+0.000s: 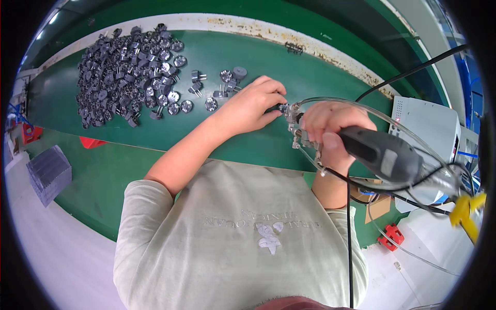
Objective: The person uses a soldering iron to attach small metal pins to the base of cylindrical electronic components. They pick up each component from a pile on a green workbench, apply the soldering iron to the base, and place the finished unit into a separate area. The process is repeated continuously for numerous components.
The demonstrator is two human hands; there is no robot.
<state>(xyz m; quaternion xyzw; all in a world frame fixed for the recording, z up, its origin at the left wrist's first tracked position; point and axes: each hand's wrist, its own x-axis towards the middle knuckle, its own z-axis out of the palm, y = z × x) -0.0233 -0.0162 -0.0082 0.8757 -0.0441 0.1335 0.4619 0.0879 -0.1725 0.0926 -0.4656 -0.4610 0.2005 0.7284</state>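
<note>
My right hand [337,126] is wrapped round the dark grey body of a power screwdriver [385,156], whose metal head [294,121] points left with a clear tube running to it. At that head, my left hand [252,106] is closed, thumb and fingers pinching a small dark pinned part [282,108], mostly hidden by the fingers. Just left of my left hand lie several loose round dark grey parts [226,76], some with metal pins. A big heap of the same pinned parts [121,77] covers the left side of the green table [227,49].
A rusty white ledge [232,23] bounds the table's far side. Right of the screwdriver stands a light grey machine [426,124], with black cables and clear tubes crossing in front. A yellow fitting [467,214] hangs there. Low at left is a grey block [49,175].
</note>
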